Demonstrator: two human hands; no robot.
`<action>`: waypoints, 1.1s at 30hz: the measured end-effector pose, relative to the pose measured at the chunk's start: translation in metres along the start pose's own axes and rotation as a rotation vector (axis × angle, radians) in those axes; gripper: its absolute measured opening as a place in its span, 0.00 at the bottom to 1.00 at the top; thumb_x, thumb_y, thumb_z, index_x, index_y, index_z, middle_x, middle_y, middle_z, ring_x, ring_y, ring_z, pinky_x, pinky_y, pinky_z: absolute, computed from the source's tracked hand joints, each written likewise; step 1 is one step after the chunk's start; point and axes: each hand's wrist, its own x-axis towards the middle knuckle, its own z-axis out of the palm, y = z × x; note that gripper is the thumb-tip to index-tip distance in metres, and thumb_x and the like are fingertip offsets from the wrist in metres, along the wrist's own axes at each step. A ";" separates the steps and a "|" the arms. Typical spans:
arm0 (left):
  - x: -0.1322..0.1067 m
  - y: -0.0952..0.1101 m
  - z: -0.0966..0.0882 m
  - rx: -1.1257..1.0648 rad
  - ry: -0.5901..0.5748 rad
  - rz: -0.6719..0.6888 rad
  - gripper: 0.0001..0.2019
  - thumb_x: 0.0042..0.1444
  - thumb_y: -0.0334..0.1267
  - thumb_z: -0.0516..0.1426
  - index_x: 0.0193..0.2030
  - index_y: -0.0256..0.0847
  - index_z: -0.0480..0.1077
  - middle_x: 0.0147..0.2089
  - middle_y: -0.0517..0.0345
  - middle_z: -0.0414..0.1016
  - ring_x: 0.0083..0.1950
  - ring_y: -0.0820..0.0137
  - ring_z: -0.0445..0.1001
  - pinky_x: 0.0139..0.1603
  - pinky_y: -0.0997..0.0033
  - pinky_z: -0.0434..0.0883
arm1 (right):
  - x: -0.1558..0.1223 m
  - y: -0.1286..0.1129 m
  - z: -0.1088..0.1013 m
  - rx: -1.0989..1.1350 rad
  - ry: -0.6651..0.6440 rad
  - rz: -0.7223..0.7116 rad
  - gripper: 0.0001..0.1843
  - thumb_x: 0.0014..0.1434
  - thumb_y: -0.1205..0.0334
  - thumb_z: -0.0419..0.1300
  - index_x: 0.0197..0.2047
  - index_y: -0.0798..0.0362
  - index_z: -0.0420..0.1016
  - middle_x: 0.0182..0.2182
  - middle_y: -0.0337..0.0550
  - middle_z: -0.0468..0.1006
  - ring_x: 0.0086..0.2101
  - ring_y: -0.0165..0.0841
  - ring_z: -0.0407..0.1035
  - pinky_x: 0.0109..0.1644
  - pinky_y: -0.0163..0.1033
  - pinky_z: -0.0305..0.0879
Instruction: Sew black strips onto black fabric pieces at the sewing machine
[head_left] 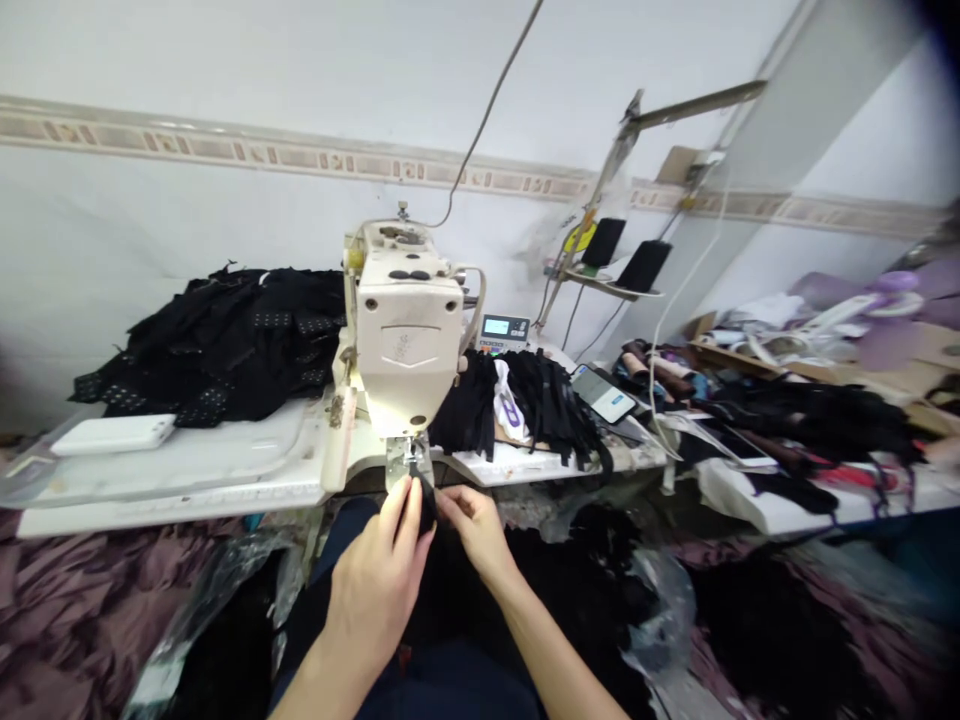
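A white industrial sewing machine (409, 340) faces me, its needle and presser foot (411, 452) low in the middle. Just in front of the foot, a small piece of black fabric (427, 503) lies between my hands. My left hand (382, 565) is closed on this piece, fingers pointing toward the needle. On the other side my right hand (474, 527) pinches the edge of the same black piece with thumb and forefinger. The fingers partly hide the fabric, so its full shape cannot be made out.
A heap of black fabric (247, 340) and a white box-like device (112, 435) are at left. Black strips (555, 400), a control panel (504, 330) and a phone (604, 395) sit to the right. Black thread cones (643, 267) stand behind. Bagged fabric (585, 570) fills the space below.
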 end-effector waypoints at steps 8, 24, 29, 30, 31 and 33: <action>-0.035 -0.026 -0.017 -0.200 0.124 0.040 0.26 0.71 0.29 0.60 0.73 0.50 0.70 0.64 0.49 0.81 0.59 0.58 0.82 0.63 0.58 0.77 | 0.075 -0.024 -0.043 -0.553 -0.009 -0.189 0.13 0.69 0.58 0.61 0.50 0.52 0.86 0.43 0.49 0.88 0.39 0.41 0.81 0.46 0.42 0.74; -0.093 -0.025 0.003 -0.230 -0.015 0.222 0.16 0.76 0.32 0.50 0.57 0.39 0.80 0.51 0.47 0.87 0.44 0.68 0.89 0.46 0.79 0.83 | 0.151 -0.049 0.000 -1.008 -0.267 -0.141 0.15 0.66 0.73 0.59 0.47 0.53 0.87 0.51 0.56 0.81 0.48 0.47 0.79 0.49 0.42 0.67; -0.087 -0.025 -0.002 -0.237 -0.064 0.259 0.17 0.76 0.31 0.49 0.56 0.39 0.79 0.49 0.49 0.87 0.43 0.69 0.89 0.46 0.81 0.83 | 0.150 -0.050 -0.021 -0.665 -0.101 -0.237 0.06 0.64 0.62 0.66 0.42 0.51 0.86 0.48 0.49 0.83 0.47 0.41 0.78 0.50 0.40 0.68; -0.088 -0.025 -0.002 -0.247 -0.068 0.253 0.16 0.76 0.31 0.49 0.56 0.39 0.79 0.50 0.48 0.87 0.43 0.69 0.89 0.47 0.81 0.83 | 0.151 -0.051 -0.027 -0.572 -0.043 -0.253 0.07 0.65 0.58 0.66 0.41 0.52 0.85 0.48 0.49 0.83 0.47 0.40 0.77 0.49 0.39 0.69; -0.088 -0.025 -0.002 -0.259 -0.071 0.247 0.16 0.76 0.32 0.50 0.57 0.39 0.79 0.50 0.48 0.87 0.43 0.69 0.89 0.47 0.81 0.83 | 0.153 -0.053 -0.033 -0.478 0.014 -0.262 0.11 0.66 0.53 0.65 0.40 0.53 0.83 0.46 0.50 0.83 0.45 0.40 0.77 0.46 0.39 0.70; -0.089 -0.024 -0.002 -0.289 -0.080 0.237 0.16 0.77 0.33 0.49 0.57 0.40 0.79 0.50 0.47 0.87 0.43 0.69 0.89 0.47 0.81 0.82 | 0.157 -0.057 -0.046 -0.293 0.110 -0.258 0.20 0.66 0.43 0.63 0.39 0.53 0.80 0.39 0.49 0.83 0.39 0.39 0.78 0.37 0.38 0.70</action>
